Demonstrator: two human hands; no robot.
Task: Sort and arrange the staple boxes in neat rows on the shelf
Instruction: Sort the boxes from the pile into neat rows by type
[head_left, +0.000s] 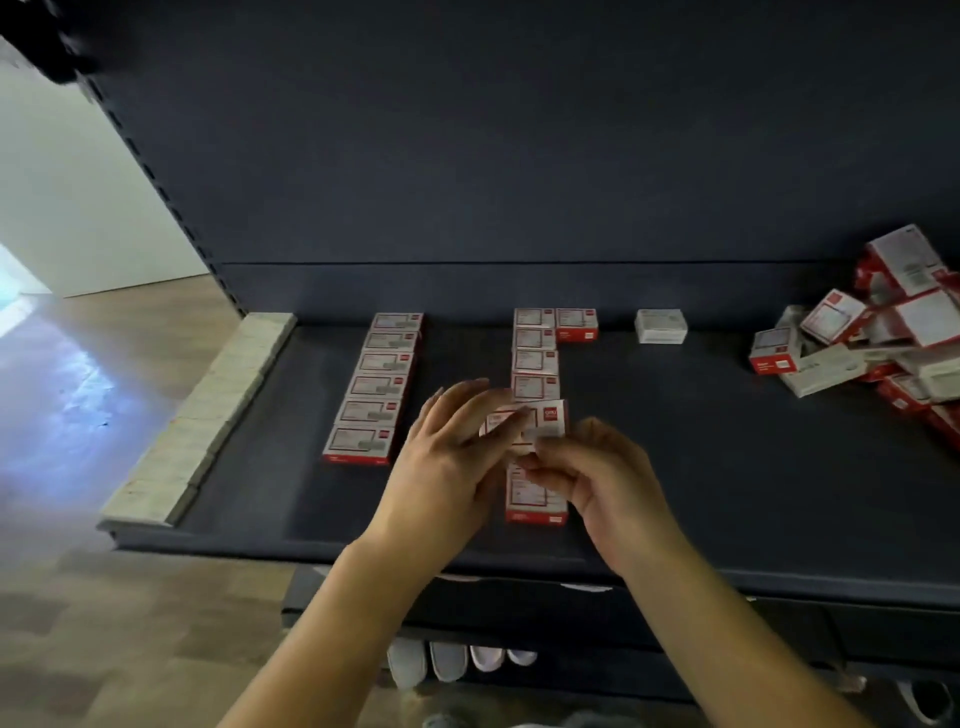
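At the centre of the frame, both hands meet on one red-and-white staple box (540, 422) held slightly tilted just above the shelf. The left hand (451, 457) has its fingers nearly straight, laid along the box's left side and top, the fingertips reaching toward the upper edge. The right hand (597, 470) has its fingers curled, pinching the box's lower right corner between thumb and forefinger. The box sits in line with a middle row of boxes (535, 358) running from the back of the shelf toward the front; four boxes of that row show above the hands and one more box (535, 499) shows below them, partly covered by the right hand's fingers.

Just right of the row's back end stands a single red-and-white box (576, 323), touching the row. Further right, apart, is a lone white box (661, 326). Left of centre lies a second neat row of six boxes (375, 385). Along the left edge of the shelf runs a line of pale white boxes (208, 415). At the right edge of the frame a loose heap of boxes (878, 332) lies jumbled at all angles. All rest on the dark shelf (701, 467), whose dark back panel (519, 156) fills the upper frame. Wooden floor (104, 623) shows lower left.
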